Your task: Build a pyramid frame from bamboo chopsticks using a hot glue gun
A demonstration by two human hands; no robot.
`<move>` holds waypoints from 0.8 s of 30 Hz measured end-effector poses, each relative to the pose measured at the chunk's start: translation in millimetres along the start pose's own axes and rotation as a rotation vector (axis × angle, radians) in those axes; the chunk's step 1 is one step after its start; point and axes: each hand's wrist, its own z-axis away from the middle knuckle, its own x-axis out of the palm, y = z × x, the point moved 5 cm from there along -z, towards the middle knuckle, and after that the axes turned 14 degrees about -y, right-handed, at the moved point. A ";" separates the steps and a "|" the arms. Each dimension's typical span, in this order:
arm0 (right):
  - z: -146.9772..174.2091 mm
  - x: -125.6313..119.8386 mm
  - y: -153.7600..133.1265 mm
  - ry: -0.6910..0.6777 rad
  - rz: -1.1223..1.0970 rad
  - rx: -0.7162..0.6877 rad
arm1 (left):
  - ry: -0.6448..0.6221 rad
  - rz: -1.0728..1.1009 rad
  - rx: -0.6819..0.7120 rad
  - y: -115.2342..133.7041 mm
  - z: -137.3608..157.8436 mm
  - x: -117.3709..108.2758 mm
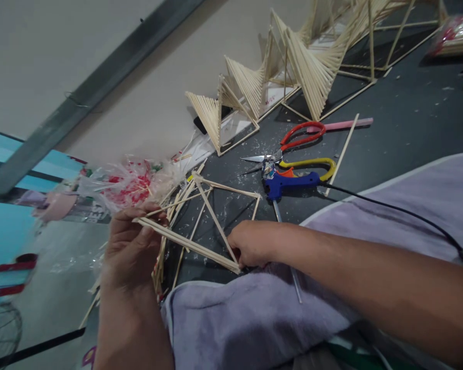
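Observation:
A triangular frame of thin wooden sticks (195,247) is tilted between my two hands. My left hand (129,239) pinches its left corner, where several sticks meet, between thumb and fingers. At the frame's lower right corner is my right hand (250,244), with curled fingers closed on the sticks; the fingertips are partly hidden. Just beyond my right hand lies a blue glue gun (291,180), a clear glue stick (296,282) running from it toward me. Scissors with a red and a yellow handle (303,126) lie open against the gun.
Twisted stick structures (310,72) stand along the wall at the back. A pink tube-like tool (355,123) and a loose stick (345,146) lie by the scissors. Plastic bags (131,182) are at left. A black cord (393,208) crosses the purple cloth (420,190).

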 end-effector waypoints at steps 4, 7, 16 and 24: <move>0.3 -0.4 -0.9 0.058 0.057 -0.032 | 0.004 -0.001 0.006 -0.8 -0.8 0.5; 0.9 -0.2 -0.7 0.067 0.066 -0.005 | 0.012 0.001 0.003 -1.1 -1.3 1.4; 2.1 -0.5 -0.5 0.100 0.066 -0.017 | 0.044 0.001 -0.006 -0.2 -0.9 1.8; 2.3 -1.2 -1.2 0.099 0.060 -0.012 | 0.039 0.003 -0.010 -0.5 -0.5 1.5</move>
